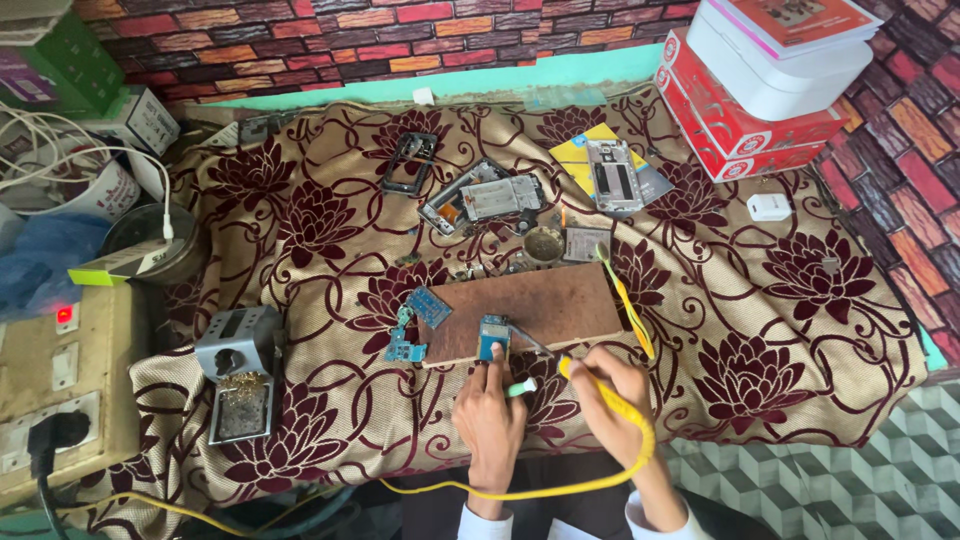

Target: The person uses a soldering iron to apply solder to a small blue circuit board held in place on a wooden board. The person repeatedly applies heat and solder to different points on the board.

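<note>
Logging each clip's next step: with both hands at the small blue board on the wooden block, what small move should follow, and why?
Probably ease the soldering iron tip onto the small blue circuit board. The left hand already pins that board on the wooden block with a finger while holding a green-handled tool; the right hand aims the yellow iron at it, its tip seemingly just short.
</note>
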